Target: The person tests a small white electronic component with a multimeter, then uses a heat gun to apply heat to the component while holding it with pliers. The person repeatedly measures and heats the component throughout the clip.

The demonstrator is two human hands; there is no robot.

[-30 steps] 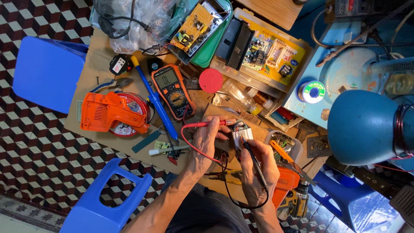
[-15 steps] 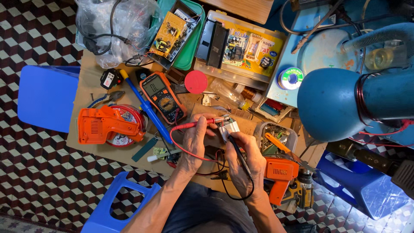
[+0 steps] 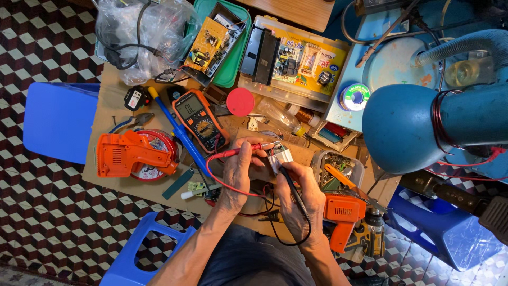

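Observation:
My left hand (image 3: 236, 170) grips a red test probe (image 3: 239, 152) whose tip points right at a small white part (image 3: 280, 156). My right hand (image 3: 299, 195) holds a black test probe (image 3: 290, 185) with its tip up against the same part, which rests between the two hands above the cardboard sheet (image 3: 114, 100). Red and black leads loop down from the probes toward my lap. An orange multimeter (image 3: 198, 118) lies just up and left of my left hand.
An orange tool (image 3: 129, 154) lies left on a reel. A second orange tool (image 3: 343, 217) sits right of my right hand. A blue lamp head (image 3: 403, 126) hangs at right. Blue plastic stools (image 3: 57, 121) stand left, below and right. Trays of circuit boards (image 3: 293, 59) line the top.
The view has shifted, so the bench sits a little differently in frame. Both hands keep the probes on the white part with little movement.

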